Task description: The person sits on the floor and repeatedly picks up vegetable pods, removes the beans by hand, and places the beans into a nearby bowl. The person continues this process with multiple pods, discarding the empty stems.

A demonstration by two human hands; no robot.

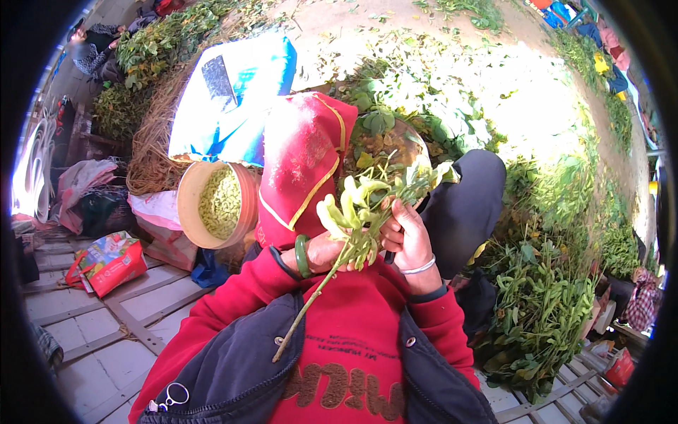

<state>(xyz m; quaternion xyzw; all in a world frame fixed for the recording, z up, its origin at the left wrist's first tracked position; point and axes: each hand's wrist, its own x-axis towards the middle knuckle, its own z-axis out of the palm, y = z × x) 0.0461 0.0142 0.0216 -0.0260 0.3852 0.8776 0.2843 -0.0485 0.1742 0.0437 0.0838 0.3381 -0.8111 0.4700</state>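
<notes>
A green soybean stalk point(312, 297) with plump pods point(347, 206) and leaves at its top lies slantwise before my chest, its bare lower end towards my jacket. My right hand point(408, 233), with a silver bangle at the wrist, is closed on the leafy, pod-bearing part. My left hand point(326, 252), with a green bangle at its wrist, is under and behind the pods. Its fingers are mostly hidden, so its grip cannot be made out. Left of my covered knee stands a pale plastic bucket point(188, 206) holding shelled green beans point(220, 204).
A red cloth point(302, 153) covers my left leg. Beyond it lies a blue-and-white sack point(243, 90). A round container point(416, 140) with leaf litter sits between my knees. Soybean plants point(535, 307) are heaped at right. A red bag point(114, 265) rests at left. Other people point(98, 53) sit farther off.
</notes>
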